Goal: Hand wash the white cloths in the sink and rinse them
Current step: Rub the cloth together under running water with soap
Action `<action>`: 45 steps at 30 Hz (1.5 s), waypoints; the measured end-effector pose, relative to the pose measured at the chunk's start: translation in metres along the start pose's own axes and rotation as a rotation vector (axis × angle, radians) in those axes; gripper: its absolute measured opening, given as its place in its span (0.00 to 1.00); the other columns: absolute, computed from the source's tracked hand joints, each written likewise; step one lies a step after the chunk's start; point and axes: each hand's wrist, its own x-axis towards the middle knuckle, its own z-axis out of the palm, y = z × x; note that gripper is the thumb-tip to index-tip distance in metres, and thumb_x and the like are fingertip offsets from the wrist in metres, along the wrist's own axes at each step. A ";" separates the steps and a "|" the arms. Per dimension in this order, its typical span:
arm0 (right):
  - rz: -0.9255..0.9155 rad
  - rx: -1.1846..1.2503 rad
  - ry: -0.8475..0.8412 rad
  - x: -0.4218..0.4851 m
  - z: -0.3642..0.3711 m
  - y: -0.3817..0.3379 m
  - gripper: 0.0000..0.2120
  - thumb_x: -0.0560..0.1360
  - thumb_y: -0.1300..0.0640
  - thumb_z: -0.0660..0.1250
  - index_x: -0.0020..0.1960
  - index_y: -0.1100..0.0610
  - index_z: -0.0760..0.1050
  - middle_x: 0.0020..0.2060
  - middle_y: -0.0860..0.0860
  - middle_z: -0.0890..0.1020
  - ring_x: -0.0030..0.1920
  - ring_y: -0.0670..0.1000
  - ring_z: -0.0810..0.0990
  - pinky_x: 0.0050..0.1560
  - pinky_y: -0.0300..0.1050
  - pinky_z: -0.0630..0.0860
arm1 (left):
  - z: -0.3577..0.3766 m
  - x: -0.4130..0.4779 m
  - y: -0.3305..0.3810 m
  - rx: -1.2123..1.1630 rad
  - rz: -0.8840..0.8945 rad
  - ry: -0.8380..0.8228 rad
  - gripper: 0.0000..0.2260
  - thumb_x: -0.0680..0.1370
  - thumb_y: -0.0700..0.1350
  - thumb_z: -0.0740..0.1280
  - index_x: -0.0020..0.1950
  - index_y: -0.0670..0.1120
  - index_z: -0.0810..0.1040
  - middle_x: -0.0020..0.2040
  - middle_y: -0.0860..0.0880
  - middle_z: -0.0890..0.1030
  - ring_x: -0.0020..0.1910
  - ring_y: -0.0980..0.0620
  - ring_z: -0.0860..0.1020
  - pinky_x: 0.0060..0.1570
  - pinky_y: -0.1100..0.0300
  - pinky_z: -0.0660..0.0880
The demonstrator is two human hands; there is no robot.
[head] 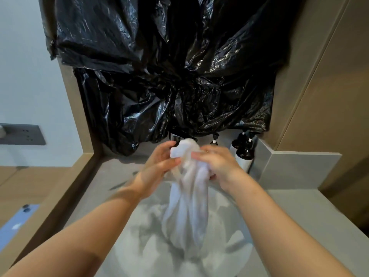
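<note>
1. Left hand (pixel 159 162) and right hand (pixel 217 166) both clamp the bunched top of the white cloth (pixel 187 208), with fingers curled round it from either side.
2. Below the hands, the cloth hangs down into the sink (pixel 237 250), where the other cloths (pixel 151 220) lie heaped.
3. To scrub well, we judge our grips should sit close together, rubbing the bunched part against itself, low enough that drips fall in the sink.
4. Its long axis runs near upright, with the gathered end up between the hands and the loose tail pointing down.
</note>
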 end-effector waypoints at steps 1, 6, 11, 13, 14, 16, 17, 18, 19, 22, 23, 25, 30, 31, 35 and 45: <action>-0.019 0.065 -0.002 -0.002 0.002 -0.011 0.07 0.71 0.61 0.71 0.36 0.54 0.75 0.30 0.50 0.76 0.31 0.50 0.74 0.30 0.37 0.68 | 0.001 -0.003 -0.009 0.036 -0.005 -0.049 0.28 0.61 0.47 0.73 0.60 0.50 0.72 0.55 0.52 0.80 0.53 0.53 0.79 0.52 0.57 0.75; -0.153 0.352 -0.069 -0.005 0.005 -0.059 0.02 0.73 0.62 0.68 0.44 0.58 0.75 0.36 0.55 0.79 0.36 0.54 0.78 0.38 0.46 0.73 | 0.017 -0.012 -0.045 0.182 -0.226 -0.120 0.39 0.54 0.53 0.76 0.64 0.49 0.72 0.57 0.50 0.80 0.57 0.52 0.79 0.59 0.53 0.76; -0.213 0.495 -0.088 -0.002 -0.013 -0.073 0.20 0.68 0.56 0.69 0.57 0.63 0.74 0.48 0.58 0.78 0.49 0.58 0.79 0.48 0.53 0.76 | 0.035 -0.020 -0.080 0.241 -0.394 -0.082 0.24 0.64 0.45 0.79 0.57 0.49 0.75 0.49 0.51 0.81 0.48 0.56 0.80 0.48 0.64 0.76; -0.197 0.497 -0.047 -0.003 -0.028 -0.067 0.15 0.73 0.56 0.67 0.57 0.62 0.74 0.48 0.58 0.78 0.50 0.58 0.80 0.49 0.53 0.76 | 0.036 -0.019 -0.085 0.223 -0.442 0.011 0.16 0.67 0.43 0.76 0.53 0.48 0.77 0.43 0.50 0.81 0.40 0.55 0.80 0.38 0.64 0.74; -0.162 0.491 -0.004 -0.003 -0.038 -0.060 0.14 0.75 0.56 0.65 0.58 0.62 0.74 0.49 0.59 0.79 0.50 0.58 0.80 0.48 0.53 0.76 | 0.035 -0.015 -0.088 0.217 -0.468 0.070 0.17 0.67 0.44 0.75 0.54 0.46 0.77 0.43 0.50 0.81 0.41 0.53 0.79 0.39 0.62 0.73; -0.092 0.450 0.140 -0.006 -0.060 -0.041 0.10 0.75 0.57 0.65 0.54 0.60 0.76 0.49 0.59 0.81 0.49 0.57 0.81 0.44 0.50 0.78 | 0.030 -0.011 -0.076 0.308 -0.561 0.175 0.14 0.72 0.43 0.72 0.57 0.45 0.77 0.45 0.50 0.79 0.46 0.51 0.79 0.45 0.60 0.74; -0.064 0.406 0.246 -0.007 -0.070 -0.030 0.06 0.74 0.58 0.67 0.49 0.59 0.77 0.47 0.59 0.81 0.48 0.57 0.81 0.43 0.49 0.77 | 0.025 -0.009 -0.065 0.375 -0.546 0.180 0.14 0.74 0.43 0.71 0.58 0.45 0.76 0.46 0.50 0.78 0.49 0.51 0.79 0.49 0.59 0.74; -0.031 0.336 0.344 -0.008 -0.076 -0.019 0.02 0.73 0.58 0.68 0.44 0.57 0.77 0.45 0.58 0.80 0.46 0.57 0.80 0.43 0.48 0.76 | 0.019 -0.004 -0.055 0.416 -0.443 0.120 0.17 0.72 0.44 0.73 0.59 0.45 0.76 0.48 0.50 0.79 0.50 0.51 0.79 0.52 0.57 0.75; 0.012 0.247 0.419 -0.009 -0.079 -0.006 0.03 0.73 0.59 0.69 0.41 0.56 0.76 0.43 0.57 0.80 0.43 0.57 0.79 0.41 0.48 0.75 | 0.013 -0.001 -0.042 0.446 -0.308 0.001 0.22 0.66 0.46 0.75 0.58 0.46 0.77 0.50 0.50 0.81 0.51 0.52 0.79 0.55 0.55 0.76; 0.217 0.013 0.383 -0.011 -0.073 0.041 0.05 0.73 0.61 0.70 0.43 0.56 0.73 0.35 0.53 0.75 0.33 0.51 0.73 0.34 0.42 0.70 | 0.009 -0.005 0.005 0.613 -0.284 -0.238 0.30 0.58 0.49 0.75 0.57 0.45 0.73 0.49 0.47 0.77 0.46 0.52 0.78 0.46 0.61 0.78; 0.294 -0.053 0.298 -0.012 -0.067 0.056 0.07 0.73 0.61 0.70 0.47 0.56 0.72 0.34 0.52 0.74 0.32 0.50 0.72 0.33 0.42 0.70 | 0.016 0.001 0.015 0.727 -0.299 -0.258 0.28 0.61 0.48 0.75 0.58 0.44 0.71 0.47 0.47 0.76 0.43 0.54 0.77 0.38 0.66 0.77; 0.404 -0.301 0.078 -0.014 -0.055 0.077 0.14 0.72 0.57 0.72 0.54 0.54 0.71 0.38 0.49 0.75 0.35 0.49 0.74 0.35 0.41 0.72 | 0.030 0.007 0.035 0.906 -0.309 -0.240 0.22 0.69 0.43 0.73 0.60 0.46 0.70 0.44 0.50 0.75 0.38 0.56 0.75 0.30 0.66 0.73; 0.110 -0.276 -0.248 -0.016 -0.027 0.076 0.44 0.65 0.61 0.77 0.73 0.46 0.58 0.63 0.43 0.71 0.58 0.41 0.73 0.45 0.29 0.73 | 0.040 0.012 0.044 1.008 -0.290 -0.239 0.20 0.69 0.43 0.72 0.58 0.51 0.71 0.43 0.51 0.78 0.38 0.55 0.77 0.35 0.62 0.76; 0.059 -0.177 -0.265 -0.015 -0.020 0.072 0.43 0.65 0.64 0.77 0.72 0.45 0.59 0.61 0.43 0.74 0.55 0.39 0.75 0.44 0.30 0.75 | 0.041 0.012 0.043 0.996 -0.277 -0.249 0.19 0.68 0.42 0.72 0.57 0.51 0.73 0.42 0.51 0.79 0.38 0.55 0.78 0.35 0.61 0.77; 0.008 -0.117 -0.042 -0.007 -0.008 0.062 0.25 0.57 0.62 0.77 0.52 0.52 0.75 0.43 0.50 0.79 0.37 0.44 0.78 0.33 0.34 0.75 | 0.029 0.008 0.033 0.739 -0.278 -0.294 0.21 0.62 0.41 0.78 0.52 0.50 0.78 0.44 0.48 0.82 0.40 0.53 0.80 0.38 0.62 0.77; -0.015 0.190 0.088 -0.005 -0.002 0.035 0.14 0.55 0.64 0.65 0.40 0.58 0.71 0.33 0.55 0.74 0.34 0.55 0.74 0.35 0.44 0.71 | 0.010 -0.021 -0.056 0.423 -0.331 -0.062 0.25 0.62 0.49 0.76 0.57 0.47 0.77 0.54 0.43 0.82 0.54 0.45 0.80 0.57 0.47 0.76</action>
